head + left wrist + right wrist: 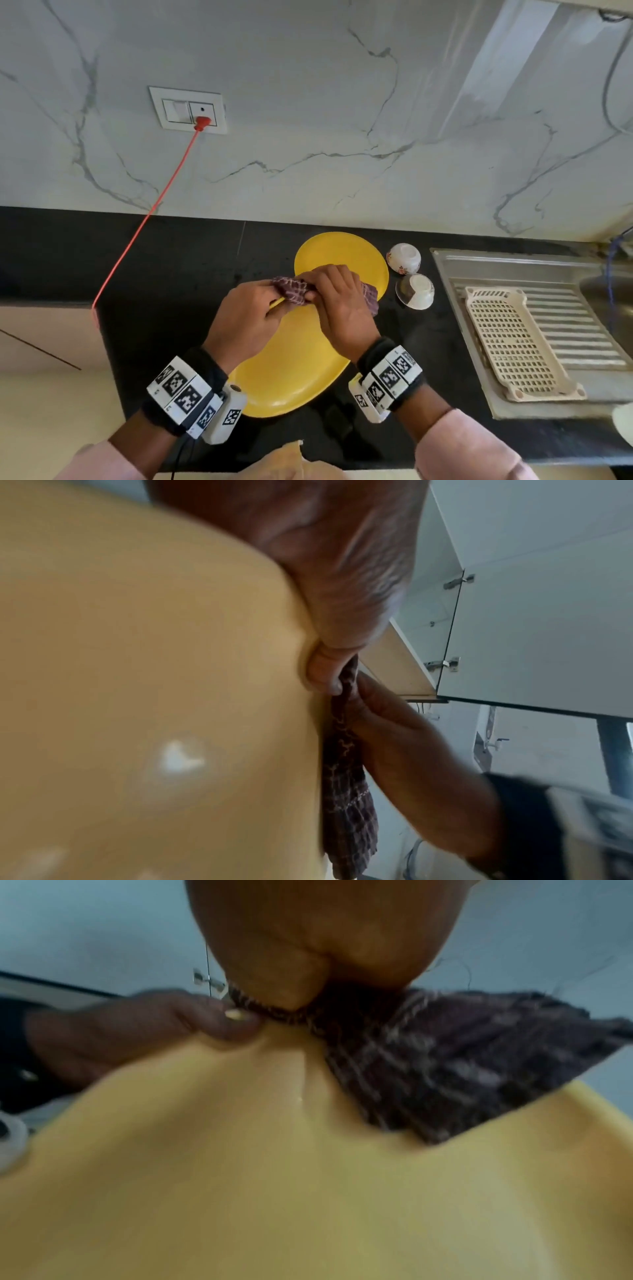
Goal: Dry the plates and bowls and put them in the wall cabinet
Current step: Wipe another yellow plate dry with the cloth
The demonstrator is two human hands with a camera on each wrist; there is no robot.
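Black counter [178, 260] under veined marble wall [308, 102], steel sink [513, 267] at right.

- A plain yellow plate [294, 363] is seen, with a second yellow plate [339, 250] beyond it.
- A dark purple-brown checked cloth [294, 291], crossed by pale lines, is seen.
- Two white bowls [404, 257] [415, 291] are shown; small floral marks are printed on the farther one.
- The counter [171, 260] is black.
- The wall [308, 102] is white marble, veined in grey.
- A red cord [144, 222] and plug are shown at a white socket plate [187, 109].
- A cream perforated tray [513, 342] is seen on a steel-grey drainboard [479, 267].
- The sleeves [472, 448] are pale pink.
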